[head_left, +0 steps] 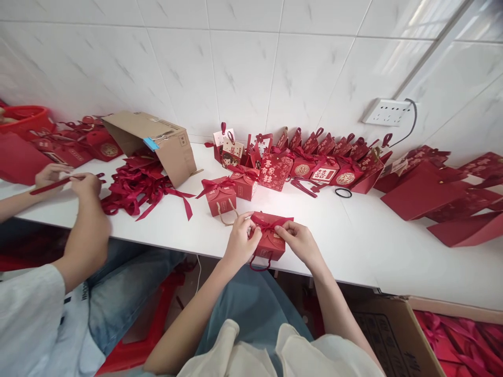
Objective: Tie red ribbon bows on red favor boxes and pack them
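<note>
Grips pinched: L hand (242, 239) & R hand (302, 241) on ribbon (268, 226), atop red box (277, 250) ("囍" label (323, 174) behind).

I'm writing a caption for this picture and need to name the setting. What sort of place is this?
Probably a small packing or craft workroom: red gift boxes line a long white table, loose ribbons are heaped by a cardboard carton, and a co-worker sits alongside.

We record a cream top (243, 361), loose at the near edge, its two rumpled front flaps parted at the middle. Below it we log a plain blue-grey lower garment (255, 303), softly creased. Left hand (244, 235), right hand (299, 240) and forearms: bare, slim.
</note>
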The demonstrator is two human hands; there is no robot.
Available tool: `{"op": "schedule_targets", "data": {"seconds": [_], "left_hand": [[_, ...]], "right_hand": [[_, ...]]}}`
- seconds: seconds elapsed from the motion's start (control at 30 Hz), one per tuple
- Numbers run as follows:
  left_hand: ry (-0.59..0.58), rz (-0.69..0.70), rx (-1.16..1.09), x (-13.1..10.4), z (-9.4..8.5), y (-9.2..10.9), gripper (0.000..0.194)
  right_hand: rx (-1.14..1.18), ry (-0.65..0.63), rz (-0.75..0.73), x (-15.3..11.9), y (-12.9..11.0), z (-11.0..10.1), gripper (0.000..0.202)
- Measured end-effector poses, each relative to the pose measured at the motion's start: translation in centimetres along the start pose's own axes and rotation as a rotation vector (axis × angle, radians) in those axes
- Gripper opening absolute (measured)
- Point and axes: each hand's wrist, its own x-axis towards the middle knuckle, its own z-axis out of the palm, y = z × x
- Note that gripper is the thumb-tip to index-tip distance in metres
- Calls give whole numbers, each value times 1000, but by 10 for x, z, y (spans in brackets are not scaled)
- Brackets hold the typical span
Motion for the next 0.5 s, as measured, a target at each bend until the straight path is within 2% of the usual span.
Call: {"op": "schedule_targets", "data": {"seconds": [0.23, 0.5], "left_hand": [[-15, -46, -45, 0, -2, 0, 16], [107, -16, -68, -12, -8, -2, 17]], "right_hand": [[195, -91, 65, 1, 3, -6, 50], [292, -170, 74, -3, 7, -10, 48]]}}
